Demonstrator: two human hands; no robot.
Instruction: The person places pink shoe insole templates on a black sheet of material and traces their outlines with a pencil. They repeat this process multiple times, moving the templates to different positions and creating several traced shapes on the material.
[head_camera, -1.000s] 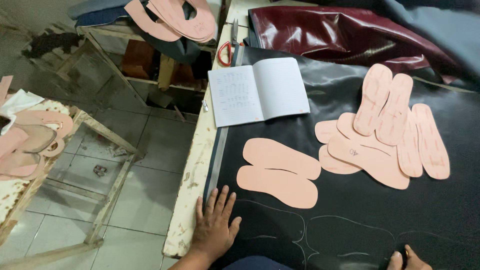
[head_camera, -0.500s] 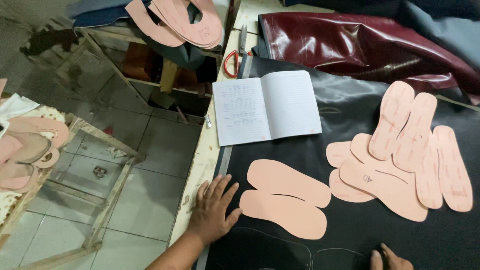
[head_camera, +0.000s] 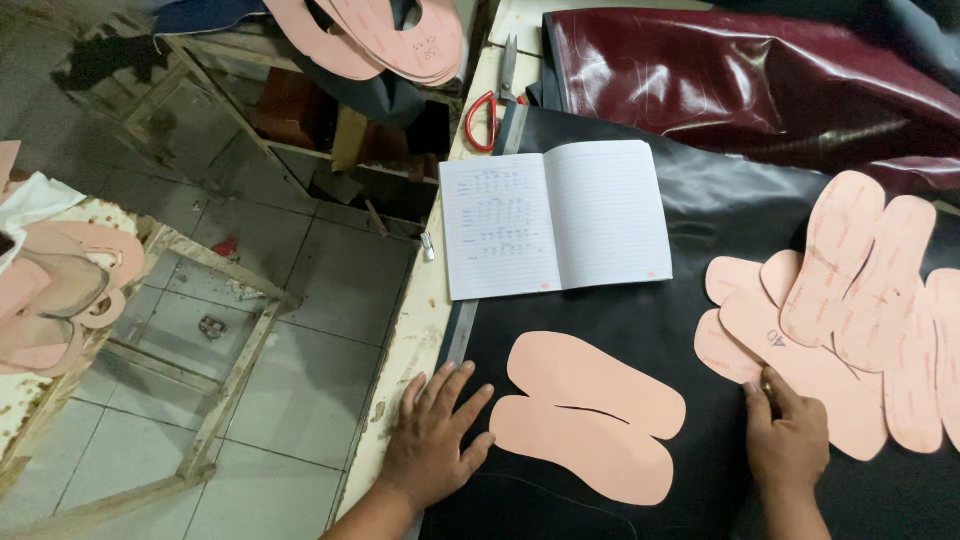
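My left hand (head_camera: 432, 438) lies flat with fingers spread on the edge of a black leather sheet (head_camera: 690, 210), its fingertips beside two pink sole-shaped patterns (head_camera: 590, 415) lying side by side. My right hand (head_camera: 785, 430) rests on the black sheet with its fingers closed, touching the lower edge of a pile of pink sole patterns (head_camera: 840, 310) at the right. I cannot tell whether it pinches a pattern or holds a small tool.
An open lined notebook (head_camera: 555, 217) lies on the sheet. Red-handled scissors (head_camera: 492, 100) sit at the table's far edge. Dark red leather (head_camera: 740, 80) is folded behind. More pink patterns (head_camera: 385, 35) lie on a wooden rack, others (head_camera: 50, 290) at the left.
My right hand has come up from the bottom edge to the pile of patterns. The view has shifted so the table sits higher and closer. My left hand stays flat on the sheet's edge.
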